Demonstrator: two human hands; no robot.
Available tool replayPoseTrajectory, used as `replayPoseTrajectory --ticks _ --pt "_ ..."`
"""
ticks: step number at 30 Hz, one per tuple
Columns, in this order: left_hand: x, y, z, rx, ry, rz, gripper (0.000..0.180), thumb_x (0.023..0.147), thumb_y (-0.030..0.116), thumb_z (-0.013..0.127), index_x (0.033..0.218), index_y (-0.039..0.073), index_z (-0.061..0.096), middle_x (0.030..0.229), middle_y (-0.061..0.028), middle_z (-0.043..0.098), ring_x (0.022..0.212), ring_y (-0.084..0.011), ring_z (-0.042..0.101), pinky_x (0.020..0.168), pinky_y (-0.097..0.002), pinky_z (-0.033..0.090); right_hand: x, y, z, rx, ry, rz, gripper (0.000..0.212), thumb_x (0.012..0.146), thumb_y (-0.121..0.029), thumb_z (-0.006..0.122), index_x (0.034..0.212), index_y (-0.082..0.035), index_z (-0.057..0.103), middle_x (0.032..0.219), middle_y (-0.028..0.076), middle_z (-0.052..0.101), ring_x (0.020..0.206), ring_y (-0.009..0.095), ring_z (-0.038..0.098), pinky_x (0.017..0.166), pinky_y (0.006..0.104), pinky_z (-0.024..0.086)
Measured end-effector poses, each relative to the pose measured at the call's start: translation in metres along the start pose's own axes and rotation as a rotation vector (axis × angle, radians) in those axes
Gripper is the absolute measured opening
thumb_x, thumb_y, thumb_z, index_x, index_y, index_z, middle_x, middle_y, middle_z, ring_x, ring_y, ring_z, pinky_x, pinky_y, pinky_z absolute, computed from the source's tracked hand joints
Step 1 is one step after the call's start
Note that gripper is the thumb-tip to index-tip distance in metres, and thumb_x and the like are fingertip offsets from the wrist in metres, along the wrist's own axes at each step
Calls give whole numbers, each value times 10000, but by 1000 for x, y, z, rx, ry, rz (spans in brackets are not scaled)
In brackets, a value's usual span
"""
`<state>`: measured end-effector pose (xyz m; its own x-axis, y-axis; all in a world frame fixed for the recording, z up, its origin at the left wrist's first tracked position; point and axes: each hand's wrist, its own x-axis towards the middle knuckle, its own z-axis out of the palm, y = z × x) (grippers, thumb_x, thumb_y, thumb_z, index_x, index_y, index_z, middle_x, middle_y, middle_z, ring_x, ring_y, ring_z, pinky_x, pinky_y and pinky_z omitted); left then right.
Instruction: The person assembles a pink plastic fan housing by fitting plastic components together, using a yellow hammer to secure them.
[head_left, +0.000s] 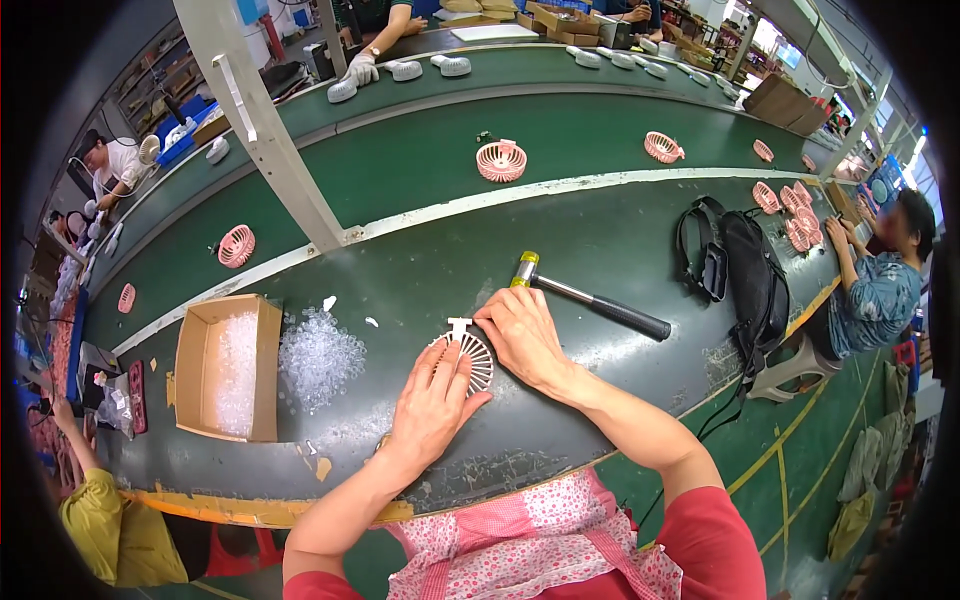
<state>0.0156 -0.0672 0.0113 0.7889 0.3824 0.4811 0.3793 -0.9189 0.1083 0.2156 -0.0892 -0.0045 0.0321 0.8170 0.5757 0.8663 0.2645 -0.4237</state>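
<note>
A round, slotted fan housing (481,362), pale with a short neck at its far side, lies on the dark green bench in front of me. My left hand (432,398) rests over its left part, fingers lying flat on the slats and thumb apart at the near edge. At the far right rim, by the neck, my right hand (524,335) has its fingertips pressed together; whatever they pinch is hidden. Just beyond that hand lies a hammer (590,294) with a yellow head and black grip. Left of the housing spreads a pile of small clear plastic pieces (322,358).
A cardboard box (262,370) of clear pieces stands at left. A black bag (752,275) lies at right. Pink fan housings (501,160) sit on the green belt (400,160) beyond a metal post (270,130). A co-worker (885,270) sits at far right; others work around.
</note>
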Motion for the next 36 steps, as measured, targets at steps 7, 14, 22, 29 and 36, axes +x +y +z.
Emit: replayPoseTrajectory --ticks 7,14,22,29,36 --pt "0 4 2 28 5 18 558 827 349 754 1182 -55 603 1257 -222 575 1230 -363 534 1077 -451 445 2 7 -11 52 -170 -15 174 858 -101 698 1016 -34 669 1030 97 624 1017 295 565 911 416 428" --pt "1 3 -5 27 42 -15 534 785 276 792 1188 -19 605 1231 -185 584 1182 -346 548 1034 -471 456 -10 42 -65 -426 -197 158 295 893 -104 643 1164 2 595 1143 140 567 1107 329 531 907 432 440" --pt "-1 5 -1 23 61 -41 526 754 236 811 1177 -4 610 1159 -153 587 1082 -330 564 963 -438 479 16 -4 -86 -117 -46 140 278 932 -55 601 1200 15 585 948 160 587 829 360 619 669 466 507" --pt "-2 8 -1 91 4 -50 487 846 344 720 1179 7 608 1132 -129 583 1076 -268 570 1036 -402 443 -5 -40 -68 -258 -319 -1 277 960 -139 604 1202 -4 610 910 169 652 766 342 664 622 438 543" --pt "8 -41 -18 -116 305 -104 231 754 56 656 985 78 653 890 -49 643 807 -218 645 667 -342 542 13 8 -85 -281 -113 113 295 911 -138 663 1194 -59 642 969 132 637 905 329 608 768 433 508"
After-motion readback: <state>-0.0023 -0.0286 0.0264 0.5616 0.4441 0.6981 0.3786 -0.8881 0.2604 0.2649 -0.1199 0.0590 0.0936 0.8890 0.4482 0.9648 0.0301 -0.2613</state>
